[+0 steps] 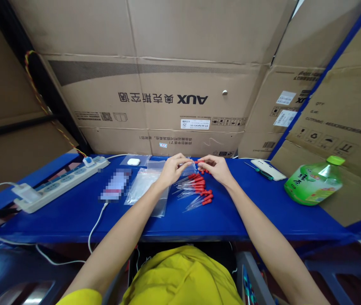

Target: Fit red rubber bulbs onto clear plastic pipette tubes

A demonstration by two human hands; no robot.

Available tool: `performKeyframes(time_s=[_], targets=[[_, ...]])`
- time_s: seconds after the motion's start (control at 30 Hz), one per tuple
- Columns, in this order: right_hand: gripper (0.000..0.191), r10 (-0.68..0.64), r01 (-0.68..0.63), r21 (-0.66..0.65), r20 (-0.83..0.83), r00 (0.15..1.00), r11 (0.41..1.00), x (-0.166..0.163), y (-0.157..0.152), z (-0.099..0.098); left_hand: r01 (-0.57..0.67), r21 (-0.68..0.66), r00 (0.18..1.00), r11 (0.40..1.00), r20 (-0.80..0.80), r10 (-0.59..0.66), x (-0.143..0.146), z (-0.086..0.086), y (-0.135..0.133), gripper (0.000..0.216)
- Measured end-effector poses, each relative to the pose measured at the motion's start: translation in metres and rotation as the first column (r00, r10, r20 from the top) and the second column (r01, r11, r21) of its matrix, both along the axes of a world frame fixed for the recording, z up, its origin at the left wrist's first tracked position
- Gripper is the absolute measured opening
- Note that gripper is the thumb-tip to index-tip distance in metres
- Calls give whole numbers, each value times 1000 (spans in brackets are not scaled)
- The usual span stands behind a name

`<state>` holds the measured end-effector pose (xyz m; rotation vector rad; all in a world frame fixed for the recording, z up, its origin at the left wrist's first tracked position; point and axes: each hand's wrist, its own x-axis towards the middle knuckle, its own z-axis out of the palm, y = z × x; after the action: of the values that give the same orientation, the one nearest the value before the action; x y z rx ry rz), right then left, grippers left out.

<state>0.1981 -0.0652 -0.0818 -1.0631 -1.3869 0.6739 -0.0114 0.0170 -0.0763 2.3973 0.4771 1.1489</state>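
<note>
Both hands meet above the far half of the blue table. Between their fingertips is a dropper with a red rubber bulb (198, 162). My left hand (174, 167) pinches it from the left, and my right hand (216, 167) pinches it from the right. The fingers partly cover it. Just nearer to me lies a pile of clear droppers with red bulbs (199, 183), their thin tips pointing left. Some more red bulbs show beside the right fingers. Clear plastic bags (142, 188) lie flat to the left, partly behind my left forearm.
A phone (116, 185) on a white cable and a long power strip (62, 184) lie on the left. A small white case (133, 162) sits at the back. A white device (268, 169), a green-handled tool (263, 173) and a green bottle (314, 182) are on the right. Cardboard (167, 38) walls the back.
</note>
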Motion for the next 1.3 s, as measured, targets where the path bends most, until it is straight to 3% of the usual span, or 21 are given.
performKeyframes(time_s=[0.63, 1.3], targets=[[31, -15, 14, 17, 55, 998, 1000, -9, -4, 0, 126, 9, 991, 992, 41, -126, -3, -3, 10, 31], [36, -44, 44, 26, 4, 999, 999, -11, -2, -4, 146, 10, 988, 989, 44, -146, -3, -1, 7, 30]])
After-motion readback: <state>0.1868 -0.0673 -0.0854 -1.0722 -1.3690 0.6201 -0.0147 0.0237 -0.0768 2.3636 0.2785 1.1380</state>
